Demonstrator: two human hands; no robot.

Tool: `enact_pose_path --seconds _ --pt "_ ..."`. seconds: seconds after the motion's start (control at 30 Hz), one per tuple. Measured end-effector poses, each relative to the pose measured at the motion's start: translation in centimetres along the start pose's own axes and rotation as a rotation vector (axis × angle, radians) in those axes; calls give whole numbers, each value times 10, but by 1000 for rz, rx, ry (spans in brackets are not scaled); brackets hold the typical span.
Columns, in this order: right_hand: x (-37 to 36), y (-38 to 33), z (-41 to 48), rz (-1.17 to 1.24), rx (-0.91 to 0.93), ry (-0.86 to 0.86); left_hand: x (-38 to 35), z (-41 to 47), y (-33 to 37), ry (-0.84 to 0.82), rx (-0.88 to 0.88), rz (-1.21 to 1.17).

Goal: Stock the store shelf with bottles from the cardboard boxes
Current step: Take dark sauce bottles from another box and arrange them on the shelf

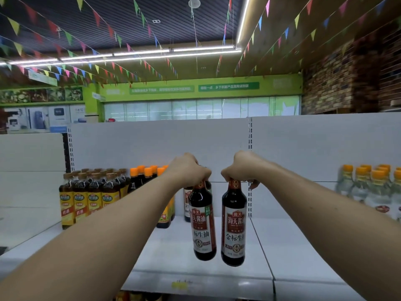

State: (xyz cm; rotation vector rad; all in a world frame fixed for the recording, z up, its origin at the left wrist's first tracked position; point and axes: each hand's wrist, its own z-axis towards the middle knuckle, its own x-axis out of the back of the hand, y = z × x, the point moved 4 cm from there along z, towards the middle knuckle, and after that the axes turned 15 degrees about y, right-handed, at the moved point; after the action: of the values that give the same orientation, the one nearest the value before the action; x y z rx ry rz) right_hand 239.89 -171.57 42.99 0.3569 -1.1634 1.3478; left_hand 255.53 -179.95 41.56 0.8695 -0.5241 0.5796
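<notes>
Spanning the view, the smooth white shelf [293, 246] carries brown-capped yellow-labelled bottles [86, 198] at the left and clear orange-capped bottles [368, 187] at the far right. Over its middle hang two dark, glossy, round-shouldered bottles with red-and-white labels, side by side and just apart. The left bottle [204, 222] dangles below the left hand [188, 170], the right bottle [234, 224] below the right hand [243, 168]. Each hand's fingers curl tight round its bottle's neck.
</notes>
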Motion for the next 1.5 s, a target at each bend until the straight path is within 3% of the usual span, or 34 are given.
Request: enact_pose_path --seconds 0.67,1.07,1.17,1.27,1.4,1.5 --pt "-77 50 66 -67 -115 -35 -121 43 -32 8 72 26" --pt "-85 67 53 66 -171 -112 -145 43 -54 -10 104 -154" --pt "-93 79 35 146 -167 -114 -146 20 -64 -20 159 -270" --pt "-118 102 5 227 -191 -59 -158 -16 -95 -8 169 -228" --pt "-179 136 -30 321 -253 -14 -192 -54 -132 -214 244 -254" --pt "-202 146 -46 383 -268 33 -213 -66 -143 -256 265 -289"
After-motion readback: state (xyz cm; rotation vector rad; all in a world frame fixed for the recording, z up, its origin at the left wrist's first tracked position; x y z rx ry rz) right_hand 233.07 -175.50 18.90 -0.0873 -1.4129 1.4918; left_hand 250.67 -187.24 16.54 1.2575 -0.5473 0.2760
